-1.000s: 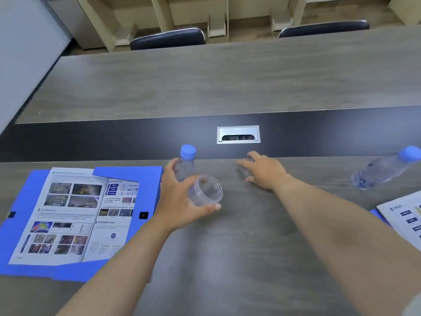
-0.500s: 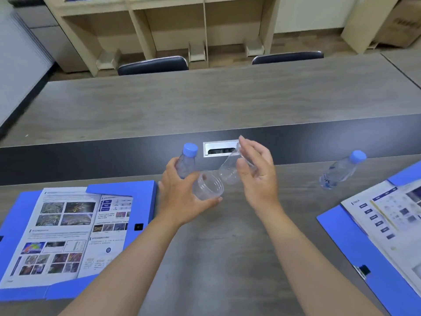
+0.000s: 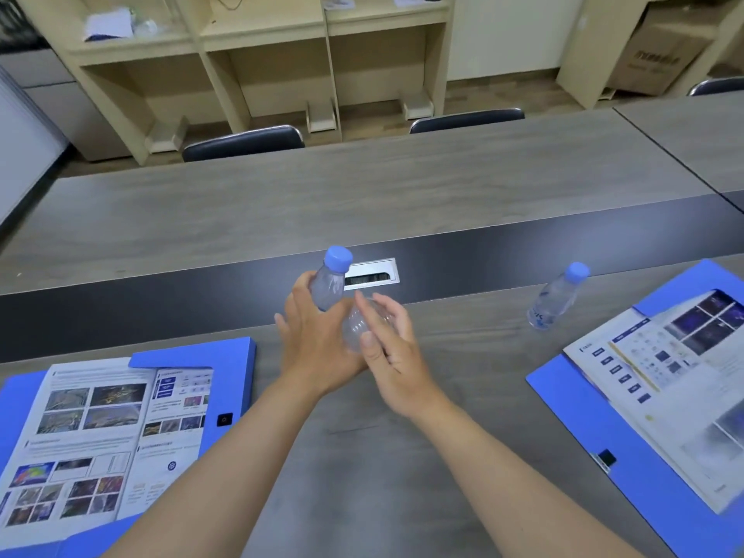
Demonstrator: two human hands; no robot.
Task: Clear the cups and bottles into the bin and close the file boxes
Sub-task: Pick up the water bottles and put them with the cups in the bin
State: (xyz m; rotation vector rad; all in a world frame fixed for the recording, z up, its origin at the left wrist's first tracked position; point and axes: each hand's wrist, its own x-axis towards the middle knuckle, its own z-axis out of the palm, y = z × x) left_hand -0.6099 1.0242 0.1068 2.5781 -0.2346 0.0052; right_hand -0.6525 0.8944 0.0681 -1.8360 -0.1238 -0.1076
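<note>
My left hand [image 3: 318, 348] grips a clear water bottle with a blue cap [image 3: 331, 281] and a clear plastic cup against its palm. My right hand [image 3: 392, 356] presses a second clear cup [image 3: 360, 326] into the first one, the two hands touching above the table. Another blue-capped bottle [image 3: 557, 300] stands on the table to the right. An open blue file box [image 3: 193, 358] with printed sheets lies at the left. A second open blue file box [image 3: 596, 428] with papers lies at the right.
A grey table [image 3: 362, 195] with a dark middle strip and a metal cable port [image 3: 372, 271]. Two dark chairs [image 3: 241, 143] stand behind it, before beige shelves. A cardboard box [image 3: 656, 54] sits far right. No bin is in view.
My right hand picked a cup off the table, lifted it and brought it into the cup in my left hand. The view tilted upward, showing the shelves.
</note>
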